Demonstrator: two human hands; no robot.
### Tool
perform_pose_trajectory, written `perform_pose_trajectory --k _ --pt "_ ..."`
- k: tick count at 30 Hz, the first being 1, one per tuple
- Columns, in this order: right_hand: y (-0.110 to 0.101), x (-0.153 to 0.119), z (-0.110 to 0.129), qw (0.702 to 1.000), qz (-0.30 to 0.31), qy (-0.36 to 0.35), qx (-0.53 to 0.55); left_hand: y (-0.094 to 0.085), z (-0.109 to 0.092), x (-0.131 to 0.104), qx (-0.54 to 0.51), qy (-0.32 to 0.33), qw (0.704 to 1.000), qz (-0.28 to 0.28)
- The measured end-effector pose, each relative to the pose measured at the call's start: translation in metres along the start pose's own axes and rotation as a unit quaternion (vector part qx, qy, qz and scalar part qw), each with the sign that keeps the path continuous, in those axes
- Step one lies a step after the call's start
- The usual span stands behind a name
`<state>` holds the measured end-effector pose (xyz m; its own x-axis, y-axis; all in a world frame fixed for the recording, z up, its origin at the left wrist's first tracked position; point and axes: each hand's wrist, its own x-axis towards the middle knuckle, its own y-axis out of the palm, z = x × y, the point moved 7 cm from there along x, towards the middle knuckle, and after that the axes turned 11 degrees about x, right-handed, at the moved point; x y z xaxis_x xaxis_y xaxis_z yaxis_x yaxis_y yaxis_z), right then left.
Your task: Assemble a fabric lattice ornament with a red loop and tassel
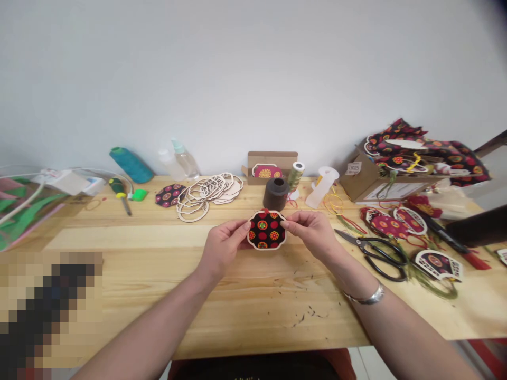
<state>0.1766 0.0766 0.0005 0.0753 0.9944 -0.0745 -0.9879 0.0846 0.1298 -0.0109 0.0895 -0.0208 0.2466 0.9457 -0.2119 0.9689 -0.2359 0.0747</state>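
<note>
Between my two hands is a scallop-edged ornament [266, 230], a pale wooden frame around black fabric with red, yellow and green round motifs. My left hand [226, 243] pinches its left edge, thumb on the front. At the right edge, my right hand [311, 232] pinches it the same way. The fingers behind the ornament are partly hidden. A bit of red cord shows at its top. Just beyond it stands a dark cylindrical object [276, 194] with a hole in its top. Black-handled scissors [382, 256] lie right of my right hand.
Pale wooden frames [206, 195] and a patterned fabric piece [170, 195] lie back left, near a screwdriver [119, 192] and teal thread cone [131, 164]. A cardboard box [364, 177] with fabric stands back right. Finished-looking ornaments [439, 265] and cords lie right. Dark scraps [309, 315] dot the table.
</note>
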Motion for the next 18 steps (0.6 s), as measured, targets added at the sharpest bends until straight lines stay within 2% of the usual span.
perform_pose_trajectory --k 5,18 --pt "-0.002 0.001 0.002 1.0 0.001 0.003 -0.005 -0.002 0.0 0.001 0.025 -0.003 1.0 -0.013" --pt "-0.007 0.004 -0.001 1.0 -0.008 -0.018 0.012 -0.007 -0.009 0.0 0.093 0.059 0.992 -0.057"
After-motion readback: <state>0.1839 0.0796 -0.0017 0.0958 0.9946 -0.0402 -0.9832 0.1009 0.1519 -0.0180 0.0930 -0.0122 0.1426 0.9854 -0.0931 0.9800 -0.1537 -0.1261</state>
